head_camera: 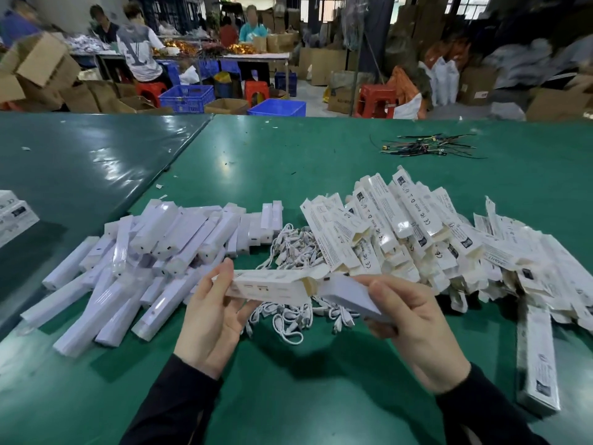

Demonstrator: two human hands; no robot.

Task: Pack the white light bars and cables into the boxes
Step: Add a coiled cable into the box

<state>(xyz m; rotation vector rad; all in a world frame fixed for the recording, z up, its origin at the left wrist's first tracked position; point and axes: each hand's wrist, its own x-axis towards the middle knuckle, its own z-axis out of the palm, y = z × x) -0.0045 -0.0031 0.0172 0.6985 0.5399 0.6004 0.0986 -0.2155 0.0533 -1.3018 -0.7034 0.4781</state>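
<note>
My left hand (214,319) holds 1 long white box (268,285) by its closed end, thumb on top and fingers curled underneath; the box lies level between my 2 hands, its open flap end toward my right. My right hand (414,326) grips a white light bar (348,298), fingers wrapped round it, with the bar's far tip at the mouth of the box; how far it is inside I cannot tell.

Beyond and to the left of my left hand lies a heap of light bars (154,252), crossing one another on the green table (288,396); straight ahead, between and just past both hands, a tangle of white cables (295,248) runs under the box I hold. Beyond my right hand and out to its right is a pile of empty boxes (417,232), flaps open; 1 closed box (537,358) lies alone further right, near my right forearm.

On the piled boxes I can read "CE" and "RoHS" marks beside black printed squares; the smaller print is too fine to read. The box I am holding shows faint orange marks I cannot make out.

Far ahead of my right hand lies a bundle of thin dark wires (423,146).
</note>
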